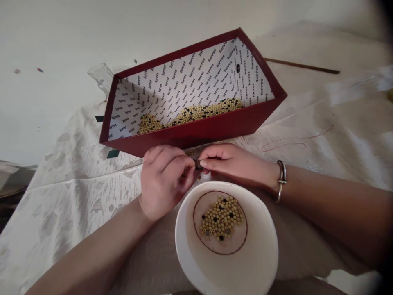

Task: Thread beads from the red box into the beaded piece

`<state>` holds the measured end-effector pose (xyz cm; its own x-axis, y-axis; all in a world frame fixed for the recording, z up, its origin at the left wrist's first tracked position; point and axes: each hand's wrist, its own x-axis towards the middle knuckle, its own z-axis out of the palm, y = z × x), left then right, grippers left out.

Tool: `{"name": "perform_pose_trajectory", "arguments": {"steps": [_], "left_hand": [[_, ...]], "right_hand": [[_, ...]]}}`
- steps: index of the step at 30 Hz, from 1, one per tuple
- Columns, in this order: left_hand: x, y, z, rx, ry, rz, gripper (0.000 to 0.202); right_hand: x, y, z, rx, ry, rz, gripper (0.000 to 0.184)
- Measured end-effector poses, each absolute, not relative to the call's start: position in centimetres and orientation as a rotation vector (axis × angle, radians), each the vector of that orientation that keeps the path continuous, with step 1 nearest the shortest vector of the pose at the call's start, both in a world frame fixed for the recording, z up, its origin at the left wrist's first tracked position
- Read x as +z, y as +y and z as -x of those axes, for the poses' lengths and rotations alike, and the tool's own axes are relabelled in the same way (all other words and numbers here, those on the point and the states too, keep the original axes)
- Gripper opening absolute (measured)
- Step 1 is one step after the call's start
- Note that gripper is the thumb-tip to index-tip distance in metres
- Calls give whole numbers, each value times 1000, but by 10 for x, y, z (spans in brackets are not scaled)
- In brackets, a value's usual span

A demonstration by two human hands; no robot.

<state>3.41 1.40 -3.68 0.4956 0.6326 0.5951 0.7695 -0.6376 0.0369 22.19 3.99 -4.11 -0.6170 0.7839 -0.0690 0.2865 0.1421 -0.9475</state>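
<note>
My left hand and my right hand meet just behind a white bowl. Both are closed in pinches that touch each other. The right thumb and forefinger hold a small dark bead; what the left fingers pinch is too small to name. The bowl holds several cream beads with a few black ones. A silver bangle sits on my right wrist. Behind the hands stands a tilted dark red box with a printed white lining and a heap of cream and black beads along its near wall.
A pale patterned cloth covers the surface. A thin reddish thread lies looped to the right of the box. A clear glass lies behind the box's left corner. A dark stick lies at the far right.
</note>
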Motion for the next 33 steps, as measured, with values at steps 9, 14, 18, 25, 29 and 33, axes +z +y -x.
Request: {"name": "perform_pose_trajectory", "arguments": {"steps": [9,14,18,25,29,33], "left_hand": [[-37,12,-34,-882,-1195,2505,11],[-37,13,-33,-879,-1198,2502,13],[-37,10,-35,-884,-1181,2497,13],[-36,9,-36,-832,-1165,2537,12],[-38,12,-34,-858,-1180,2452,7],[-38,13,-34,-816,-1178,2488,10]], "right_hand": [[-42,40,-222,1494,-1982,1012,20],[-40,40,-222,1496,-1988,1025,19],[-40,40,-221,1468,-1991,1037,19],[-42,41,-221,1450,-1987,1042,19],[-41,40,-222,1469,-1978,1054,18],[-42,41,-222,1465,-1989,1046,17]]}}
